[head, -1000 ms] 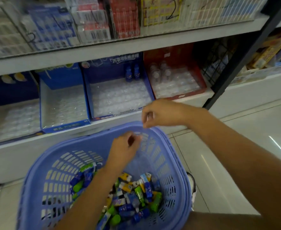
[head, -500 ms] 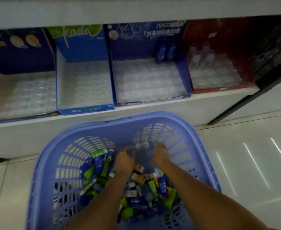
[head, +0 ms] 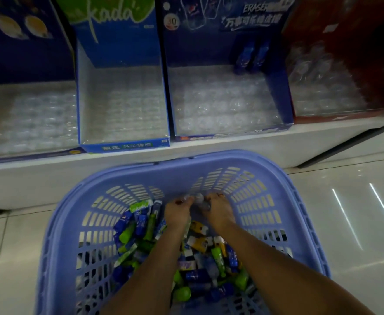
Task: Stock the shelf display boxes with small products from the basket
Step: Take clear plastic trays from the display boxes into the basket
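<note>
Both arms are down in the blue basket (head: 209, 156) on the floor, right in front of the low shelf (head: 243, 150). The left hand (head: 177, 212) and right hand (head: 218, 209) meet at the far end of it, just past the heap of small products (head: 197, 258), a jumble of green, blue and yellow packs filling the near half. Fingers of both hands are curled in tight on some small pale pieces (head: 199, 198) pinched between them; they're too blurred to say what they are.

Now look up at the shelf, because that tells the story. The light-blue Kada box (head: 127, 145), left of centre: nothing in it that I can see, just the clear moulded tray. The dark-blue eraser box (head: 277, 94) beside it on the right: only two blue bottles (head: 251, 56) standing at the far right corner, every other pocket bare. The red box (head: 336, 118) at far right holds a few clear shapes at the back, hard to make out. The dark box (head: 27, 155) at far left looks unfilled too.

So I'd call this barely begun. The basket is heaped, the displays are nearly all open pockets, and almost the whole load remains to be carried up.
</note>
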The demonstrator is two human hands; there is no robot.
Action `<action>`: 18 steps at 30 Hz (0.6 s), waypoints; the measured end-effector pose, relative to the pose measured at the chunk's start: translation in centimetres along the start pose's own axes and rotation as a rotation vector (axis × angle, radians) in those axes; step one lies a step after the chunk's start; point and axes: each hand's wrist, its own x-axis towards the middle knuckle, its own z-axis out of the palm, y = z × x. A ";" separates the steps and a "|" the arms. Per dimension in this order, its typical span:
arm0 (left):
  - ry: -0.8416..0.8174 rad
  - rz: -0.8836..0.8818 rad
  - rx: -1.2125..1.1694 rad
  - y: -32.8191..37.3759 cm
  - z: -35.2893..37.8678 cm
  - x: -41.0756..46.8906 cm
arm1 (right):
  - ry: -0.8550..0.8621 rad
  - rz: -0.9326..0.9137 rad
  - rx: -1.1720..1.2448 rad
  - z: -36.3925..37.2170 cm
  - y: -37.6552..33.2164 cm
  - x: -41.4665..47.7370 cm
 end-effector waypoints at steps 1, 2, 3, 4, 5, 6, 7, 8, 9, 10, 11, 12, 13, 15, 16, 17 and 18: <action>0.005 -0.022 -0.036 -0.1 -0.4 -0.1 | -0.042 0.004 -0.024 -0.1 -0.1 0.1; 0.003 -0.043 -0.064 -0.2 -1.0 -0.2 | -0.074 0.020 -0.012 -0.2 -0.1 0.2; -0.007 -0.067 -0.088 -0.1 -1.5 -0.4 | -0.098 0.035 0.025 -0.6 -0.3 0.1; -0.027 -0.091 -0.110 0.1 -2.0 -0.7 | -0.113 0.055 0.076 -1.0 -0.4 0.0; -0.055 -0.109 -0.145 0.4 -2.6 -1.2 | -0.115 0.072 0.099 -1.6 -0.6 -0.1; -0.083 -0.123 -0.196 0.7 -3.1 -1.7 | -0.097 0.060 0.098 -2.4 -0.8 -0.1; -0.106 -0.138 -0.259 1.1 -3.5 -2.4 | -0.075 0.031 0.111 -3.2 -1.2 -0.3; -0.132 -0.151 -0.331 1.5 -4.0 -3.2 | -0.055 -0.015 0.145 -4.1 -1.6 -0.8; -0.166 -0.157 -0.403 2.0 -4.4 -4.0 | -0.056 -0.064 0.192 -5.2 -2.1 -1.4; -0.210 -0.158 -0.460 2.5 -4.8 -4.9 | -0.079 -0.114 0.249 -6.3 -2.6 -2.2; -0.261 -0.156 -0.505 3.1 -5.2 -5.8 | -0.121 -0.156 0.338 -7.4 -3.1 -3.2; -0.317 -0.152 -0.539 3.6 -5.6 -6.6 | -0.161 -0.185 0.468 -8.5 -3.4 -4.2; -0.370 -0.146 -0.568 4.2 -5.9 -7.5 | -0.204 -0.203 0.617 -9.5 -3.5 -5.3; -0.468 -0.101 -0.600 5.6 -6.5 -9.2 | -0.193 -0.245 0.806 -11.6 -3.6 -7.2; -0.521 -0.059 -0.600 6.4 -6.5 -10.0 | -0.153 -0.261 0.846 -12.6 -3.5 -7.8; -0.576 -0.009 -0.599 7.4 -6.5 -10.9 | -0.096 -0.273 0.866 -13.6 -3.4 -8.4; -0.624 0.044 -0.602 8.4 -6.4 -11.8 | -0.037 -0.286 0.879 -14.5 -3.4 -8.9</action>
